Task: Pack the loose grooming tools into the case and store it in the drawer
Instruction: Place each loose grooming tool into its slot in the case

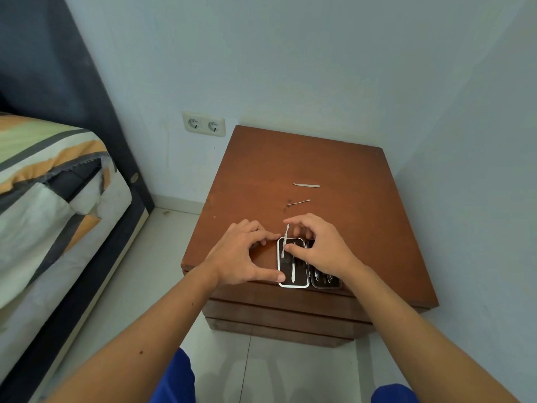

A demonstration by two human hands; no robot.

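Observation:
An open grooming case (299, 282) lies flat at the front edge of the brown nightstand (334, 158), with several metal tools strapped inside. My left hand (241, 257) braces the case's left edge with thumb and fingertips. My right hand (319, 248) rests over the case's middle and pinches a thin metal tool (285, 237) that sticks up out of the left half. Two loose tools lie farther back on the top: a flat nail file (306, 185) and a slim ear pick (297, 202).
The nightstand stands in a corner, walls behind and to its right. Drawer fronts (279, 312) show below its top. A double wall socket (204, 123) is at the back left. A bed (52, 205) with a striped sheet fills the left side.

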